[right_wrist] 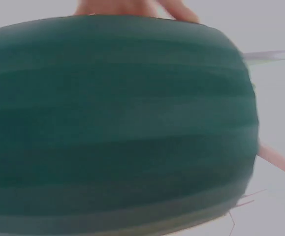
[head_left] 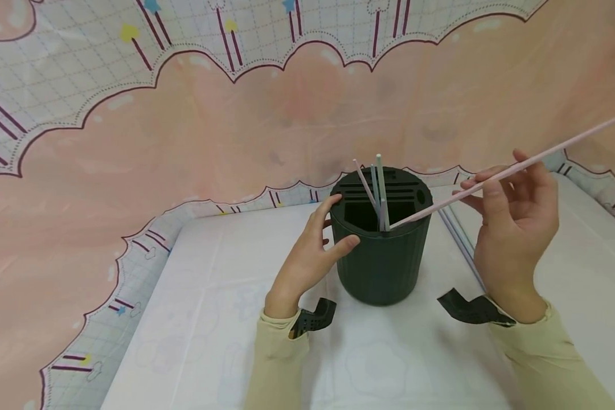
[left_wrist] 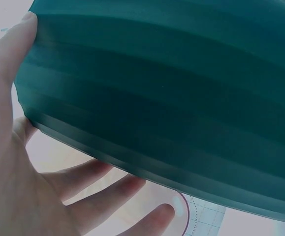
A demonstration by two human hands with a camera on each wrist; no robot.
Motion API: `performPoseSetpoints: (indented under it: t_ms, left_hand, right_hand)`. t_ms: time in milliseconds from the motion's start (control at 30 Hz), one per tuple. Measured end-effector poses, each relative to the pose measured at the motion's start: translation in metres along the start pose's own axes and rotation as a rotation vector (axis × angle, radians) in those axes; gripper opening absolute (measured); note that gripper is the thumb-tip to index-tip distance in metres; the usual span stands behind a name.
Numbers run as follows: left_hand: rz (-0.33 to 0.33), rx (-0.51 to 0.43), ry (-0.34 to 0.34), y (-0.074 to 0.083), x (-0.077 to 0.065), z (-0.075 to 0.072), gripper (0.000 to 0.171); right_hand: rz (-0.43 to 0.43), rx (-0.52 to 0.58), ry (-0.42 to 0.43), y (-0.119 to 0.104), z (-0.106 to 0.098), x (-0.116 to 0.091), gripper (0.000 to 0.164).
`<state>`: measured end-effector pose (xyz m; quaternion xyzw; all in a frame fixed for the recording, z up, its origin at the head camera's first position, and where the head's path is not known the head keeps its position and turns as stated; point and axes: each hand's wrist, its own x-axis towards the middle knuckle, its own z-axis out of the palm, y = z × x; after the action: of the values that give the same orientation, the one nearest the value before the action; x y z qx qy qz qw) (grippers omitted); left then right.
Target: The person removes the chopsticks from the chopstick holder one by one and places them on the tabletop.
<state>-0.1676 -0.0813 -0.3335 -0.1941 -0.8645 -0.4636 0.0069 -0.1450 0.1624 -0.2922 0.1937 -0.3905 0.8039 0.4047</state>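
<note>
The right hand (head_left: 517,225) pinches a pink stick (head_left: 569,143) between thumb and fingers. The stick slants across the pot (head_left: 381,267): its lower end is at the near right part of the pot's opening, and its upper end rises well out beyond the pot's right side. How far the lower end reaches inside cannot be told. The left hand (head_left: 307,256) holds the pot's left side with thumb and fingers spread, the thumb against the near wall and a fingertip at the rim. In the pot's opening stand several sticks (head_left: 381,179), pink, blue and green, close together and leaning a little. The far part of the pot's top is slotted. To the right of the pot, bluish rods (head_left: 459,236) lie on the white table (head_left: 210,341), partly hidden by the right hand. Behind the pot hangs a peach cloth (head_left: 236,142) with scalloped lines.
</note>
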Motion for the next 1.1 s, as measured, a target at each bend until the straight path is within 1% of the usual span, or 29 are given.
performPoseSetpoints:
  t_ms: [100,167,300,467,600,700,767,833,967,1067,1100]
  left_hand:
    - [-0.001,0.0,0.002,0.0,0.0,0.0,0.07]
    - [-0.009,0.001,-0.005,0.0,0.0,0.0,0.071]
    - [-0.005,-0.002,-0.005,0.0,-0.001,0.0,0.071]
    - [-0.011,-0.006,-0.016,0.0,-0.001,-0.001,0.071]
    - [-0.019,-0.006,-0.028,0.0,0.0,-0.002,0.07]
    - [-0.019,-0.007,-0.029,0.0,0.0,-0.003,0.07]
    - [-0.02,-0.014,-0.029,0.0,0.0,-0.003,0.07]
    - [-0.024,-0.016,-0.028,0.0,-0.001,-0.004,0.07]
    - [-0.027,-0.009,-0.023,-0.001,-0.001,-0.003,0.071]
    - [-0.015,-0.002,-0.021,-0.001,0.0,-0.003,0.072]
    - [-0.012,-0.001,-0.02,-0.001,0.0,-0.002,0.072]
  right_hand:
    - [0.008,0.134,0.105,-0.004,-0.002,0.006,0.041]
    - [-0.003,0.179,0.153,-0.008,-0.002,0.01,0.042]
    - [-0.006,0.21,0.211,-0.015,-0.003,0.017,0.042]
    - [0.014,0.218,0.274,-0.021,-0.014,0.026,0.04]
    - [0.017,0.168,0.249,-0.022,-0.024,0.03,0.041]
    - [0.036,0.099,0.193,-0.017,-0.029,0.033,0.04]
    - [0.042,-0.012,0.128,-0.013,-0.032,0.033,0.038]
    - [0.049,-0.186,0.04,-0.008,-0.036,0.031,0.036]
    - [0.015,-0.665,-0.173,0.003,-0.049,0.027,0.037]
    - [0.031,-0.981,-0.318,0.014,-0.061,0.025,0.039]
    - [0.057,-1.066,-0.376,0.017,-0.065,0.025,0.039]
